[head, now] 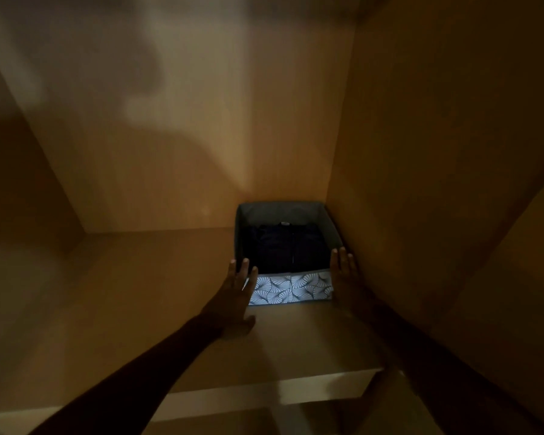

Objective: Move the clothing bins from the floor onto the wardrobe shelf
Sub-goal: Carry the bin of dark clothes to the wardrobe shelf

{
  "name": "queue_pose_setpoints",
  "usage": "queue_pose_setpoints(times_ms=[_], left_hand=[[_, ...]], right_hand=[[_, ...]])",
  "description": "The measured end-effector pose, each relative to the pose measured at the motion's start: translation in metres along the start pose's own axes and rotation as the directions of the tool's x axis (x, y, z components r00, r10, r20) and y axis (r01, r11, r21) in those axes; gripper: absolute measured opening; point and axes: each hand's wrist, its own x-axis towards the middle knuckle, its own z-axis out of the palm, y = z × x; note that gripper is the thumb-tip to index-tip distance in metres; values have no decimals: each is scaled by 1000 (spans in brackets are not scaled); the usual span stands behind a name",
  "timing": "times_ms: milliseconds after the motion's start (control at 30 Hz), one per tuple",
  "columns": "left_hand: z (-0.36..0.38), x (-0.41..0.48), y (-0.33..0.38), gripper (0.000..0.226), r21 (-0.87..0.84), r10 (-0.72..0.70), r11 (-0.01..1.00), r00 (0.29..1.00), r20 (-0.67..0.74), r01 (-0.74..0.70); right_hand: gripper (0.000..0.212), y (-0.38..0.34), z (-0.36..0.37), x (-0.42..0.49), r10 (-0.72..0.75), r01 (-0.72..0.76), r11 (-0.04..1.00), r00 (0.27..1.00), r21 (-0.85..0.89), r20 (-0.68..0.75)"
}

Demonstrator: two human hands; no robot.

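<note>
The fabric clothing bin [291,288] already sits on the wardrobe shelf [157,293], deep in the right rear corner. Its back is close to the back panel [186,136] and its right side is just beside the wardrobe side wall [421,183]. Its front face carries a pale leaf pattern, and the other walls look plain grey. A dark folded garment [288,246] lies flat inside, below the rim.

The left grip [237,290] is spread wide with straight fingers, laid flat against the bin's front left corner and holding nothing. The right grip [344,271] is likewise flat and straight-fingered at the front right corner, in the narrow space between bin and side wall. The light is too dim to say whether it presses the fabric or only lies beside it.

Judging by its looks, the bin is light, with soft fabric walls over thin stiffening. It would probably cave inward if squeezed hard at the rim, and nothing in it seems fragile. It should slide easily on the smooth shelf, so flat palms on the two front corners suit a push. For lifting, the better hold is low on both side walls or under the base. The tight gap on the right leaves little room for fingers.
</note>
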Motion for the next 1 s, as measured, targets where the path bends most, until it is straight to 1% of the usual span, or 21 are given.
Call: queue_pose_setpoints(times_ms=[100, 167, 233, 267, 300, 367, 400, 467, 567, 600, 667, 833, 933, 1000], left_hand=[[-1, 11, 3, 112, -30, -18, 999, 1000, 13, 19], [-2, 17, 4, 113, -22, -36, 999, 999, 24, 36], [-4, 24, 6, 114, -22, -46, 999, 998, 32, 47], [-6, 27, 6, 114, -28, -51, 998, 998, 35, 52], [-8, 30, 7, 114, -34, -55, 998, 998, 38, 56], [-10, 37, 6, 115, -47, -64, 997, 997, 49, 67], [-11, 40, 6, 115, -55, -71, 996, 996, 52, 73], [-13, 42, 6, 115, -71, -81, 994, 995, 52, 84], [-14, 40, 7, 115, -83, -77, 993, 996, 44, 80], [-15, 39, 7, 114, -90, -76, 993, 996, 44, 80], [-17, 36, 9, 111, -113, -75, 990, 996, 45, 80], [-14, 31, 13, 102, -159, -60, 985, 998, 22, 62], [-10, 27, 16, 99, -140, -33, 990, 999, 21, 36], [-9, 25, 16, 98, -139, -22, 990, 1000, 19, 25]], right_hand=[[94, 4, 3, 11, -51, 53, 995, 999, 81, -16], [84, 8, 9, 22, 7, -3, 994, 999, 109, -34], [77, 9, 9, 31, 47, -44, 995, 998, 85, -35], [79, 9, 10, 36, 58, -55, 995, 997, 81, -42], [85, 9, 13, 42, 67, -62, 996, 995, 60, -80], [102, 10, 24, 56, 81, -78, 996, 994, 42, -70], [107, 13, 35, 65, 96, -90, 992, 993, 86, -68], [109, 17, 48, 78, 94, -85, 991, 992, 105, -85], [109, 10, 25, 61, 86, -85, 996, 996, 9, -20], [107, 9, 18, 56, 109, -110, 993, 993, 41, 39], [94, 9, 11, 50, 106, -110, 993, 991, 49, 80], [65, 15, 16, 41, 64, -71, 988, 996, 137, 56], [58, 14, 15, 32, 57, -59, 984, 998, 166, 15], [56, 13, 16, 29, 79, -83, 977, 997, 197, 25]])
